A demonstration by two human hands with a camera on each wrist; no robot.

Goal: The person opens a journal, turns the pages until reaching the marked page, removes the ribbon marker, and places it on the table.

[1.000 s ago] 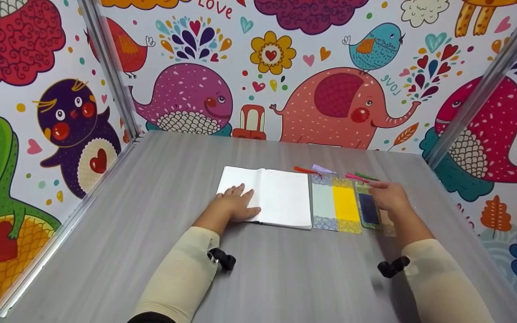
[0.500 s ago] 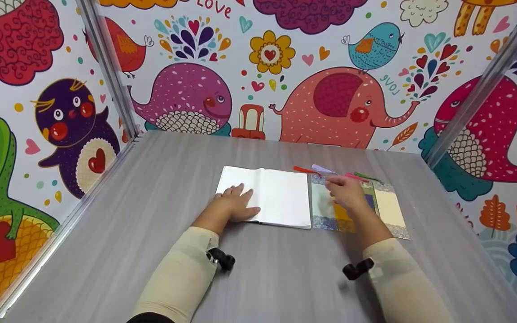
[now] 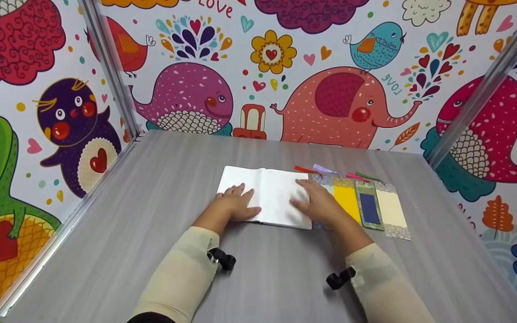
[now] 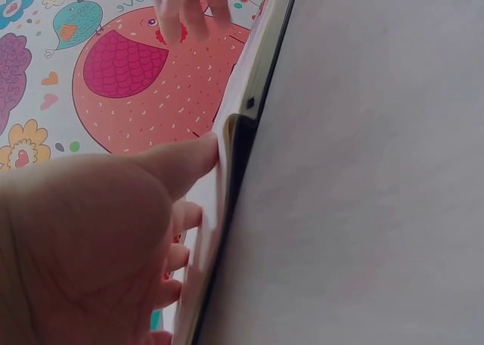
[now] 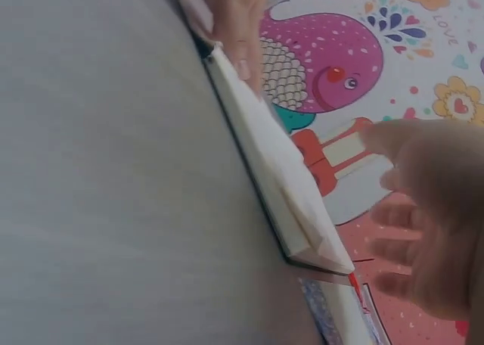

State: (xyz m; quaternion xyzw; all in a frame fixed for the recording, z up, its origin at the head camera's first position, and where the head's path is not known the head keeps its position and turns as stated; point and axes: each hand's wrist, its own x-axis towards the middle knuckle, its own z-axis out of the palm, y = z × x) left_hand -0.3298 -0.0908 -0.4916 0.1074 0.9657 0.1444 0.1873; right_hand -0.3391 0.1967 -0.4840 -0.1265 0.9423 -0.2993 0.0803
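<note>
An open notebook (image 3: 276, 202) with blank white pages lies on the grey table. My left hand (image 3: 235, 204) rests on its left page, fingers spread and thumb toward the spine. In the left wrist view the thumb and fingers of that left hand (image 4: 113, 231) lie along the pages. My right hand (image 3: 319, 202) is at the right page's outer edge, fingers apart and holding nothing. The right wrist view shows this right hand (image 5: 435, 209) raised above the pages. Under its wrist a pale blue bookmark (image 3: 323, 180) is partly hidden.
Right of the notebook lie a yellow bookmark (image 3: 346, 199), a green bookmark with a navy panel (image 3: 370, 208) and a cream bookmark (image 3: 391, 208). Their tassels point to the back, among them a red tassel (image 3: 305, 169). Patterned walls with metal posts (image 3: 110, 67) border the table.
My right hand has moved left, from the bookmarks at the far right, across the row to the notebook's right page, its fingers now spreading. The left hand stays in place.
</note>
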